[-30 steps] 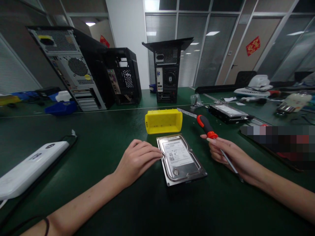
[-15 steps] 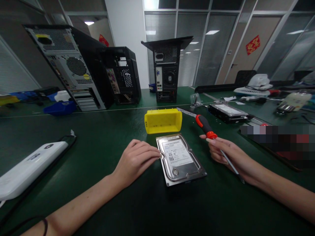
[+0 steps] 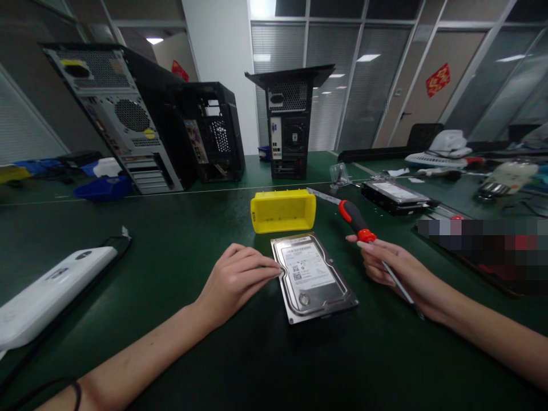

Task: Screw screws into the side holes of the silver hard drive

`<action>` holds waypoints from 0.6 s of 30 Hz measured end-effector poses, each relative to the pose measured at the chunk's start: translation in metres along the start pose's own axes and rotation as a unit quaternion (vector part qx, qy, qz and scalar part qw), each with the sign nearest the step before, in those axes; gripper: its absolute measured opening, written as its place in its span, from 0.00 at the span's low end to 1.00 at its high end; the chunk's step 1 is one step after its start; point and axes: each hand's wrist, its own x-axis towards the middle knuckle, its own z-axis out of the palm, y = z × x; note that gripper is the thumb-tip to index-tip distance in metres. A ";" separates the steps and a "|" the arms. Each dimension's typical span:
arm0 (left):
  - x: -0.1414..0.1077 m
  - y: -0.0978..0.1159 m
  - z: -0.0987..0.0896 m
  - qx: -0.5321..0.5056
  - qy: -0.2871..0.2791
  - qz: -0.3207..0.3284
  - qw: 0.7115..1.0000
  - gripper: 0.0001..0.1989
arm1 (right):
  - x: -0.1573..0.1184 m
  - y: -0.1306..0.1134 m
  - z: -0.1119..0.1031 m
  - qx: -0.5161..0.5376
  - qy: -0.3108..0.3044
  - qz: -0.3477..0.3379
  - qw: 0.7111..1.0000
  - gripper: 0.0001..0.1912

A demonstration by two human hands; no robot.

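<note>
1 silver rectangular metal hard drive [image 3: 310,277] lies, cover on, just nearside of the yellow plastic bin [image 3: 283,212]. Left hand [image 3: 235,278]: fingertips narrowed at the drive's left edge; cannot tell whether gripping. Right hand [image 3: 398,264] holds a red-and-black-handled screwdriver [image 3: 355,218], off the drive.

A dark green tabletop [image 3: 192,365] holds a silver rectangular hard drive [image 3: 314,277] near its front edge's middle.

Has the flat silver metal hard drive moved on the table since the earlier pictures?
No, not visibly: the hard drive lies just in front of the open yellow plastic bin, as before; both shift slightly together with the view.
</note>
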 end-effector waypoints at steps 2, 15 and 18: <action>0.000 0.000 0.000 0.003 0.001 0.003 1.000 0.11 | 0.000 0.001 0.000 0.000 -0.004 -0.003 1.000 0.27; -0.001 0.000 -0.004 0.052 -0.010 -0.001 0.999 0.13 | 0.000 0.001 0.000 0.014 -0.003 -0.011 1.000 0.26; -0.002 0.000 -0.004 0.057 -0.018 -0.008 0.998 0.13 | 0.000 0.000 0.001 0.007 0.003 -0.011 1.000 0.27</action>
